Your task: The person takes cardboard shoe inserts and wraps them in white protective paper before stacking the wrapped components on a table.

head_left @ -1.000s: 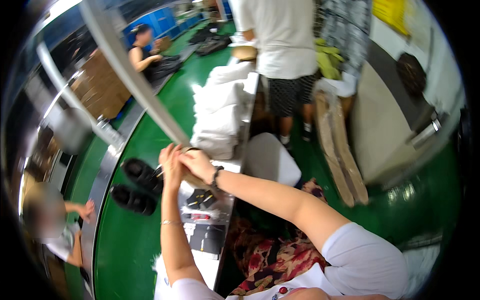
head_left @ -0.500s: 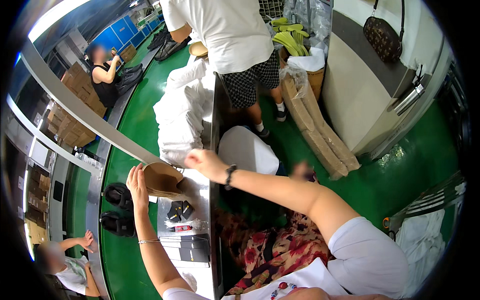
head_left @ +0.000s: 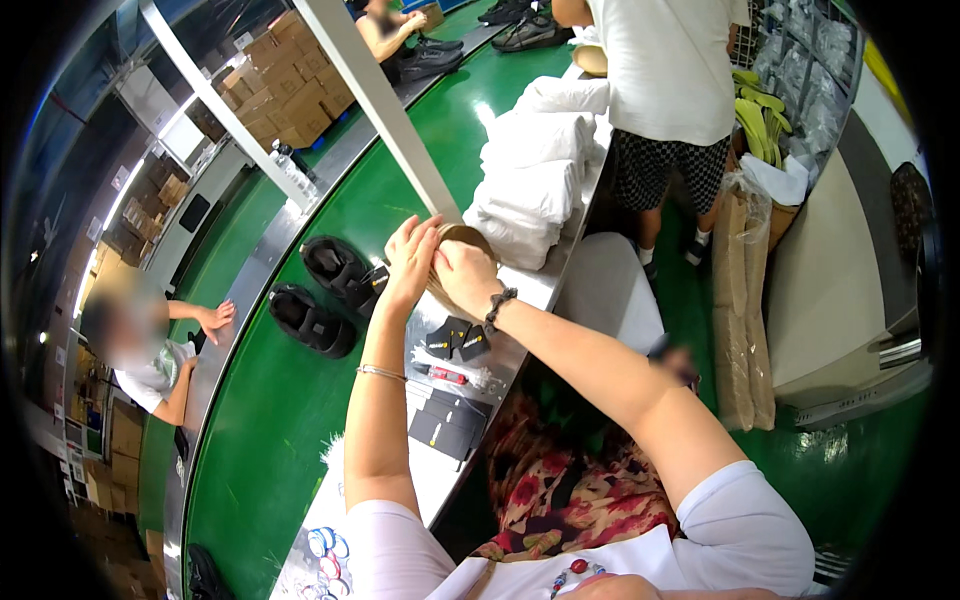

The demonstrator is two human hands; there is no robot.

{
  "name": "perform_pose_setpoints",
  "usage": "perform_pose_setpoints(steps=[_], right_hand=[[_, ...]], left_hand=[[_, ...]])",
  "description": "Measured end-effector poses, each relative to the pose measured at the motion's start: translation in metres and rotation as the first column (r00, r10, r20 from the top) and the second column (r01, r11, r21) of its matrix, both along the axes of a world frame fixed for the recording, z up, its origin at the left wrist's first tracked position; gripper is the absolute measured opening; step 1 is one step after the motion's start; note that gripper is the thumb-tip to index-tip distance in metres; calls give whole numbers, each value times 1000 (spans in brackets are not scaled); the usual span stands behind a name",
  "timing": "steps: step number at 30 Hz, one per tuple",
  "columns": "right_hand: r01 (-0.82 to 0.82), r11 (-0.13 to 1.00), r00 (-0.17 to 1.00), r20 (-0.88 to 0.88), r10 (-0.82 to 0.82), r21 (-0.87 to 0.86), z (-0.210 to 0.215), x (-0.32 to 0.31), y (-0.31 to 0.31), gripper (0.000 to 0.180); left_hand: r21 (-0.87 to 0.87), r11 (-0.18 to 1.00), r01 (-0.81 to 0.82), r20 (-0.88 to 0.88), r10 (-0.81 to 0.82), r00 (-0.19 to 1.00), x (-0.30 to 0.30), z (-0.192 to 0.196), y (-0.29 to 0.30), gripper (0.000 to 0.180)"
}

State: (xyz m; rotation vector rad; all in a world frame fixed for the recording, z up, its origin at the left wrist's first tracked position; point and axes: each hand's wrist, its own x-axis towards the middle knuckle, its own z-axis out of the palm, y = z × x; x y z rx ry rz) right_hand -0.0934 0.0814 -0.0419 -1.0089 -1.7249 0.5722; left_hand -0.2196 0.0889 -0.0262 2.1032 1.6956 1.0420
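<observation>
A curved stack of brown cardboard sheets (head_left: 468, 238) stands on the metal bench, mostly covered by my hands. My left hand (head_left: 408, 262) holds its left side with the fingers pointing up. My right hand (head_left: 466, 278) is closed over its near right part; its fingertips are hidden. Left of my left hand, a pair of black shoes, one being this shoe (head_left: 310, 320), rests on the green belt. Below my hands lie folded black tags (head_left: 456, 340), a small red tool (head_left: 446, 374) on white strings, and flat black cards (head_left: 448, 424).
White cloth-like bundles (head_left: 530, 170) are piled farther along the bench. A person in a white shirt (head_left: 665, 70) stands beyond them. Another person's hand (head_left: 215, 318) rests on the belt's far edge. A white post (head_left: 395, 110) rises behind the cardboard. Round rolls (head_left: 328, 555) lie near.
My right hand has come over to the cardboard stack and closed on it. My left hand stays at its side. The view has turned, shifting the scene rightward.
</observation>
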Motion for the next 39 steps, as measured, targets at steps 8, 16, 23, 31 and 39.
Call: perform_pose_setpoints(steps=[8,16,23,31,39], right_hand=[[101,979,978,-197,-65,178,-15,28,-36,15],[-53,994,899,-438,4,-100,37,180,-62,20],[-436,774,610,-783,-122,-460,-17,277,-72,21],[-552,517,639,-730,-240,-654,-130,256,-70,22],[179,984,692,713,-111,-21,-256,229,60,37]], left_hand=[[-57,998,17,21,-16,1000,-3,2,4,43],[218,966,-140,12,141,990,-1,11,-3,56],[-56,998,17,639,23,769,123,-9,-87,32],[-505,671,543,829,553,88,213,-131,-144,23],[-634,638,436,742,661,112,188,-166,-131,18]])
